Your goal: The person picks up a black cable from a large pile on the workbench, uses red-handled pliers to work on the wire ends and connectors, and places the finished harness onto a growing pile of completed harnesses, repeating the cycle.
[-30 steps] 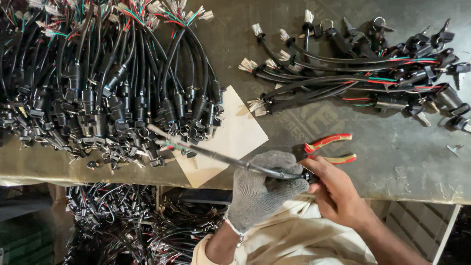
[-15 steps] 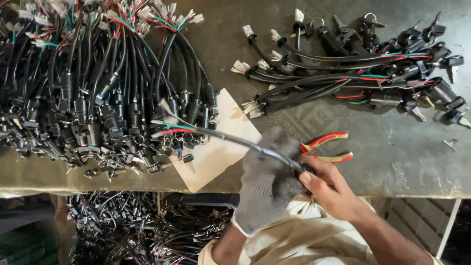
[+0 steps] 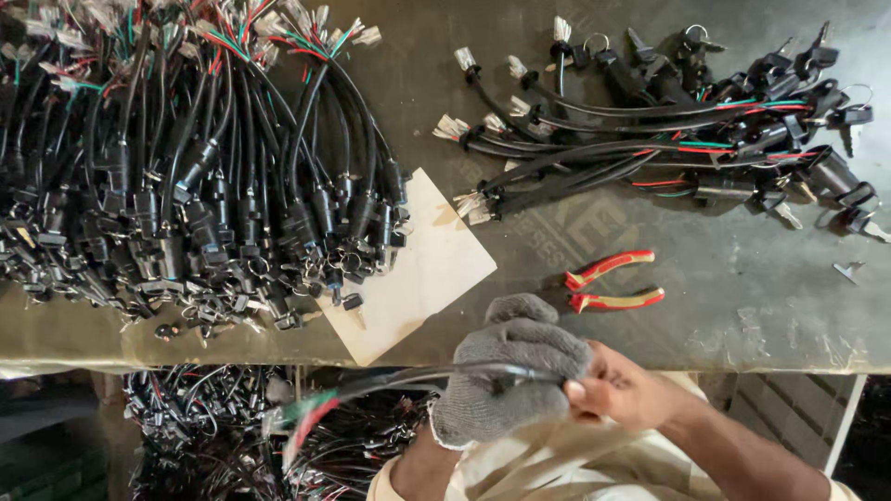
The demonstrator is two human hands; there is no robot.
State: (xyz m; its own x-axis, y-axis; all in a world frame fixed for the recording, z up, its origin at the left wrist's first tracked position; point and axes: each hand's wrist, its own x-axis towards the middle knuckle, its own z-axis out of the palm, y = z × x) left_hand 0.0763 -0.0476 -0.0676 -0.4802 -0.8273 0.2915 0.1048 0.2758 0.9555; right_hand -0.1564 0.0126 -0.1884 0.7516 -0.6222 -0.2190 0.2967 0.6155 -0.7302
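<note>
- Head view: my left hand [image 3: 509, 382], in a knitted grey work glove, is closed round a black sheathed cable with red and green wire ends [image 3: 371, 388], gripping it just below the near edge of the dull grey metal-topped workbench [image 3: 742, 306].
- My bare right hand [image 3: 624, 388] pinches the same cable where it leaves the glove; the cable's free end trails off blurred to the left, below the bench edge.
- As I judge it, most of the work is left: a large heap of black cables with plugs and keys [image 3: 186, 167] fills the bench's far left, while a much smaller bundle of similar cables with keys [image 3: 668, 139] lies at its far right.
- Red and tan handled pliers [image 3: 613, 283] lie untouched on the bench just above my hands, smooth grips apart.
- A flat pale card sheet [image 3: 418, 269] sits near the bench's front edge, partly under the big heap.
- More tangled cables [image 3: 213, 417] lie beneath the bench.
</note>
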